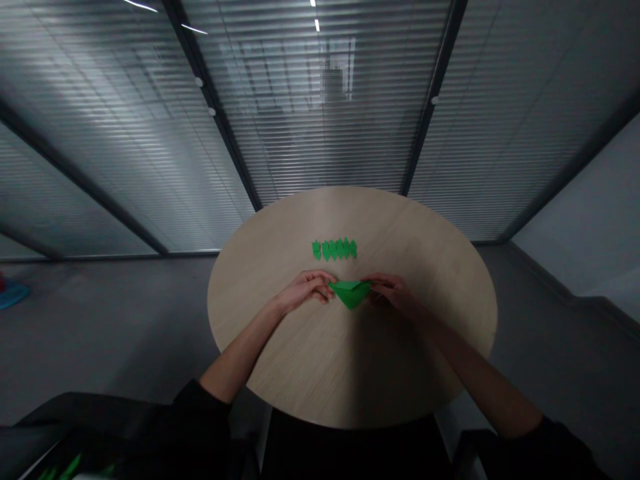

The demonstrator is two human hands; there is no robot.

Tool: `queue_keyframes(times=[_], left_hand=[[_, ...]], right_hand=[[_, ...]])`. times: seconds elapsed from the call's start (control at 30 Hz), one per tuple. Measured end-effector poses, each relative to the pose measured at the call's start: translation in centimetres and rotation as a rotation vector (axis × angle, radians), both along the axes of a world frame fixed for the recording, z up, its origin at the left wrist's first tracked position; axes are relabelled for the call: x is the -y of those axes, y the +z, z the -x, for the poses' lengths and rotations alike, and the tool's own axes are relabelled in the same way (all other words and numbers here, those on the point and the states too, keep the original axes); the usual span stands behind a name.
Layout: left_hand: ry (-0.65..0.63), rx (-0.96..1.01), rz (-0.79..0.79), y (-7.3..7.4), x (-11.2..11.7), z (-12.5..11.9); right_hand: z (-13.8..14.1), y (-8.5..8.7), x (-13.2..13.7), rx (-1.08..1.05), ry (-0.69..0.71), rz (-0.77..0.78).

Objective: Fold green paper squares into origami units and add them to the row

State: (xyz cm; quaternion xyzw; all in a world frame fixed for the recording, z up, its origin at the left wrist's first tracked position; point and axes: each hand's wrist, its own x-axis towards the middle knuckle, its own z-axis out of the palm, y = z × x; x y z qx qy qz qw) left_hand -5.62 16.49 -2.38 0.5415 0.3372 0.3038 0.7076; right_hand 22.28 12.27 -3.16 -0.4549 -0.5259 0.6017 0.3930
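Note:
A green paper sheet (351, 293), folded into a downward-pointing triangle, lies on the round wooden table (350, 373). My left hand (306, 289) pinches its left corner with curled fingers. Its right corner is gripped by my right hand (391, 291), fingers closed. Just beyond the hands, a row of several small folded green paper pieces (334, 249) lies side by side on the tabletop.
Glass walls with horizontal blinds (320, 120) stand behind the table. Grey floor surrounds it. A blue object (13, 292) sits on the floor at far left. More green bits (60, 469) show at the bottom left, near a dark surface.

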Motion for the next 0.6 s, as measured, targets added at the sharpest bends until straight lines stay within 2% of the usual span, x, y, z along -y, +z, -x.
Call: queue_keyframes(times=[0.17,0.27,0.33,0.5,0.6], left_hand=[[0.062,-0.044,-0.034,-0.2,0.0,-0.5],[0.059,-0.044,-0.042,-0.1,0.1,-0.6],[0.054,-0.04,-0.046,-0.1,0.1,-0.7],[0.039,-0.022,-0.06,-0.3,0.2,-0.9],[0.014,-0.007,-0.087,-0.4,0.5,-1.5]], right_hand=[[-0.2,0.3,0.2,0.048,0.093,-0.053],[-0.6,0.8,0.6,0.081,0.238,-0.079],[-0.7,1.2,0.9,0.1,0.285,-0.076],[0.5,1.9,1.1,0.278,0.245,-0.206],[1.5,1.8,1.1,0.283,0.26,-0.209]])
